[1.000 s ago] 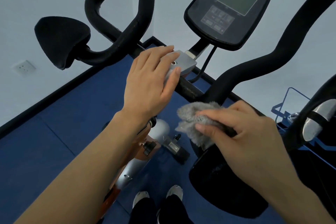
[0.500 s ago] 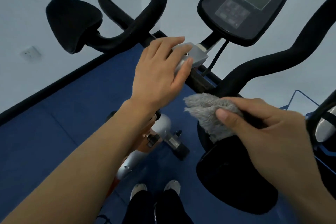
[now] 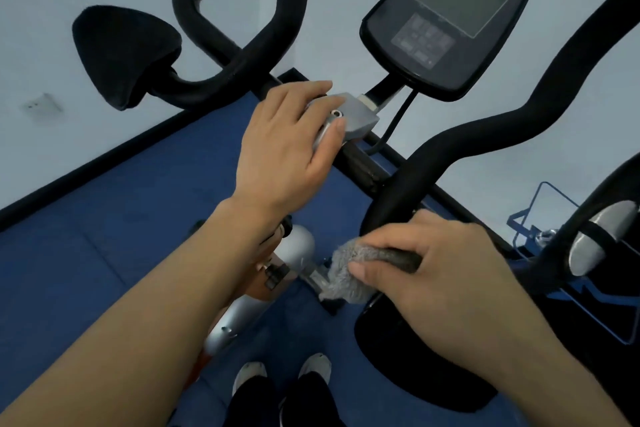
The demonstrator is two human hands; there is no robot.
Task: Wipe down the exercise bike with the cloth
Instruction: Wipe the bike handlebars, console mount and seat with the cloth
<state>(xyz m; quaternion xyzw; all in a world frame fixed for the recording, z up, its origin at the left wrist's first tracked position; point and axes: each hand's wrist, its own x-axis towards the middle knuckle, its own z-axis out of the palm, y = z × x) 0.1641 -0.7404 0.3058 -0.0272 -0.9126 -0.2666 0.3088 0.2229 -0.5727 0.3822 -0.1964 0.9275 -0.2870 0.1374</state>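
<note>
The exercise bike fills the view: black foam handlebars [image 3: 485, 135], a dark console [image 3: 450, 24] with a grey screen, and a grey metal clamp block [image 3: 356, 114] under it. My left hand [image 3: 284, 149] rests flat over the clamp block, fingers curled on its near side. My right hand [image 3: 436, 274] grips a grey fluffy cloth [image 3: 349, 274], pressed around the lower end of the right handlebar above the black elbow pad [image 3: 398, 357]. The cloth hangs partly below my thumb.
A second black elbow pad [image 3: 121, 52] sticks out at the left. The silver and orange frame [image 3: 263, 291] runs down to the blue floor [image 3: 86, 270]. A blue wire rack [image 3: 533, 218] stands at the right by the white wall. My shoes [image 3: 280, 371] are below.
My right hand has moved the cloth down and closed it around the lower handlebar bend. The left hand stays on the clamp block. The view shifted slightly.
</note>
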